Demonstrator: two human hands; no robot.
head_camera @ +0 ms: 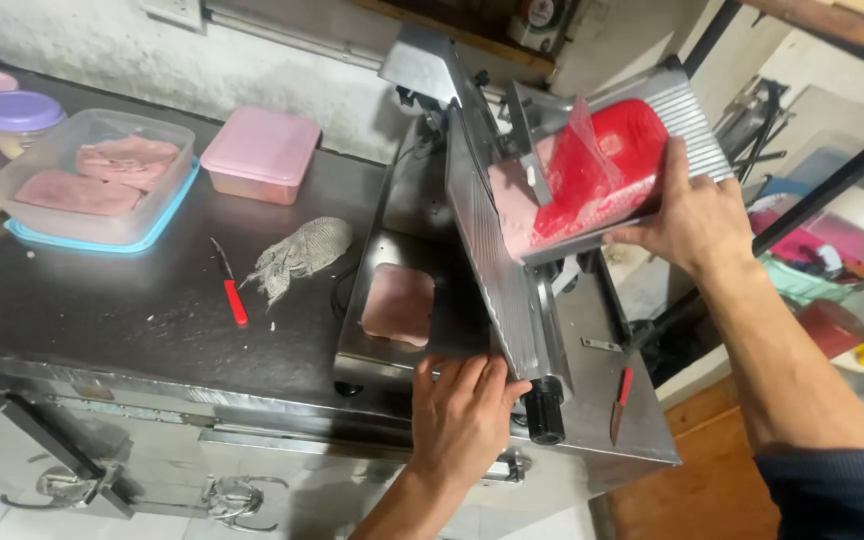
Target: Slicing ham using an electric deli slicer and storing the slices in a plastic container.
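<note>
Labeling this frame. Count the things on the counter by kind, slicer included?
Slicer: 1
Meat log: 1
Cut slice pile: 1
Red-handled knives: 2
Lidded pink tub: 1
Clear tub with slices: 1
Purple-lidded jar: 1
Rag: 1
Total: 9

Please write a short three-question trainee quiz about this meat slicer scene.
1. True or false: the right hand rests on the red-wrapped meat block on the slicer carriage.
2. What lies on the slicer tray near the left hand?
3. How many red-handled knives show: A one, B two, C three?

Key: 1 true. 2 pink meat slices. 3 B: one on the counter, one on the slicer base.
</note>
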